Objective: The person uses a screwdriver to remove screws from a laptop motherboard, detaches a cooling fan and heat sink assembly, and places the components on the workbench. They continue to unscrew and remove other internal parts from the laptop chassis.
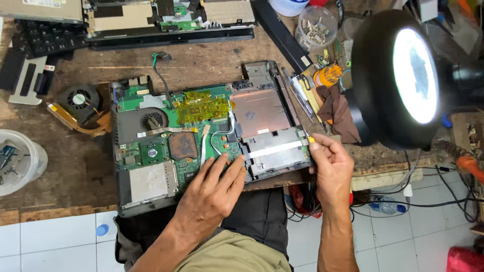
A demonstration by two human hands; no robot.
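An opened laptop base (123,201) lies on the wooden bench, its green motherboard (151,151) bare, with yellow tape (201,107) over part of it. My left hand (214,189) rests flat on the board's near edge, fingers spread, holding nothing. My right hand (330,166) is at the base's right edge, its fingers pinched on a thin screwdriver (308,137) with a yellow tip, held against the silver drive bay (275,148).
A round lit magnifier lamp (403,75) hangs over the right side. A loose cooling fan (78,100) lies to the left, a second dismantled laptop (171,22) at the back. Plastic tubs (17,161) (316,25) hold small parts. Tools (302,93) lie beside a brown cloth (338,108).
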